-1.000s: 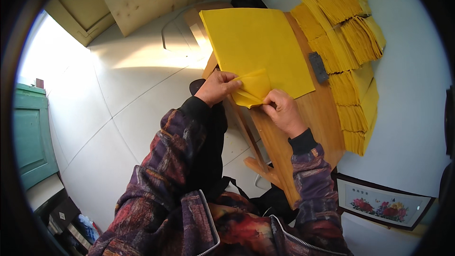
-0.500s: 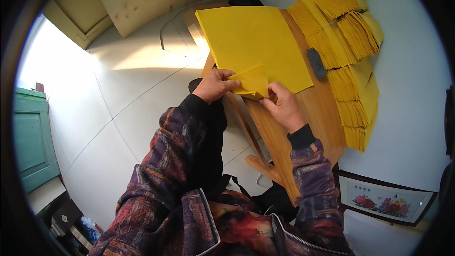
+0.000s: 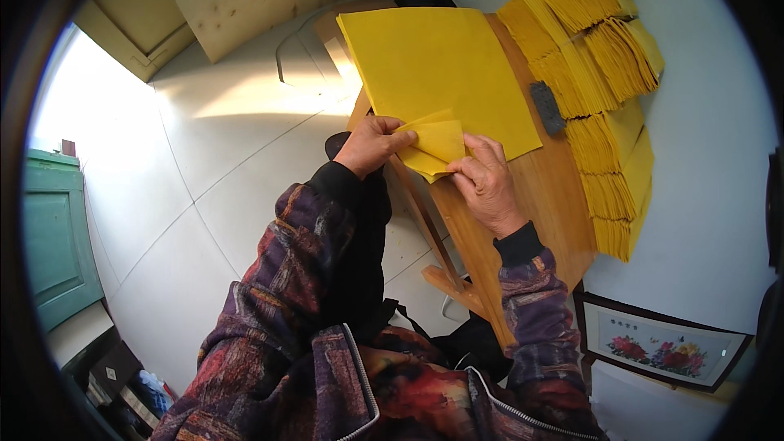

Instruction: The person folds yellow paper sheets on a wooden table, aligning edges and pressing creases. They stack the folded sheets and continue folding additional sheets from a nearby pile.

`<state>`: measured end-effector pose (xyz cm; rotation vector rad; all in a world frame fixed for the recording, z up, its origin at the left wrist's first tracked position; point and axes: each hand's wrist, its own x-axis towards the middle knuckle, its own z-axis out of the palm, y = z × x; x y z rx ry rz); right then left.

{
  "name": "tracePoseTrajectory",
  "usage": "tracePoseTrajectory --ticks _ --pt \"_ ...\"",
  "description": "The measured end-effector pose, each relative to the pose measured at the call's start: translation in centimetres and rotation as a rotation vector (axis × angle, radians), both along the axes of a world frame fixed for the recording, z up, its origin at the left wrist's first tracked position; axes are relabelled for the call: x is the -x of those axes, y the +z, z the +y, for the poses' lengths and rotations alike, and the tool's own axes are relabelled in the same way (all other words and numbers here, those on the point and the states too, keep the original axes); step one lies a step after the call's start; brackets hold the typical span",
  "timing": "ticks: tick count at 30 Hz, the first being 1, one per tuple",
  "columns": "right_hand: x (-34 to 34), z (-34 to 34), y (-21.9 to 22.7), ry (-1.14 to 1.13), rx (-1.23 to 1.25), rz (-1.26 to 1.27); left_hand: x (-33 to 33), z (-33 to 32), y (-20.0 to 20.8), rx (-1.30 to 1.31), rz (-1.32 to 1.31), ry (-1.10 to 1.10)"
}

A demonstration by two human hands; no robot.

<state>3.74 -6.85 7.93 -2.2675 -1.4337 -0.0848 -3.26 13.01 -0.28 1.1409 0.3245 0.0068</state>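
Note:
A partly folded sheet of yellow paper [image 3: 439, 140] is between my hands, over the near corner of a stack of large yellow sheets [image 3: 441, 57]. My left hand [image 3: 371, 145] pinches its left side, thumb on top. At the paper's lower right edge, my right hand [image 3: 488, 181] is closed with thumb and forefinger on it, the other fingers curled. Two layers of the folded sheet show, slightly spread. Under the stack lies a wooden table [image 3: 539, 204].
Bundles of folded yellow paper [image 3: 608, 106] are piled along the table's right side by the wall. A dark grey block [image 3: 547, 109] lies beside the stack. A framed flower picture [image 3: 663, 343] leans at the lower right. A green cabinet [image 3: 61, 233] stands at left.
The folded flaps between my hands have opened out more and show more of their faces. My right hand has shifted slightly, its fingers turned over the paper's edge. My left hand stays nearly in place.

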Motion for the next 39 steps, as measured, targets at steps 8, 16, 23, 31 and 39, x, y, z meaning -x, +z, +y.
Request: tracePoseTrajectory --ticks 8,16,23,31,39 --pt "-1.2 0.3 0.1 -0.023 0.037 0.258 0.0 0.2 -0.2 0.027 -0.027 -0.015" --pt "-2.0 0.3 -0.5 -0.082 0.056 0.505 0.0 1.5 -0.7 0.127 0.025 -0.116" --pt "-2.0 0.2 -0.5 -0.089 0.049 0.526 0.1 0.9 -0.7 0.109 -0.101 -0.119" --pt "0.7 0.4 0.0 -0.152 -0.143 0.035 -0.3 0.4 -0.9 -0.029 -0.039 -0.066" --pt "-0.2 0.1 -0.3 0.005 -0.003 0.041 -0.3 0.0 -0.9 -0.035 -0.018 0.002"
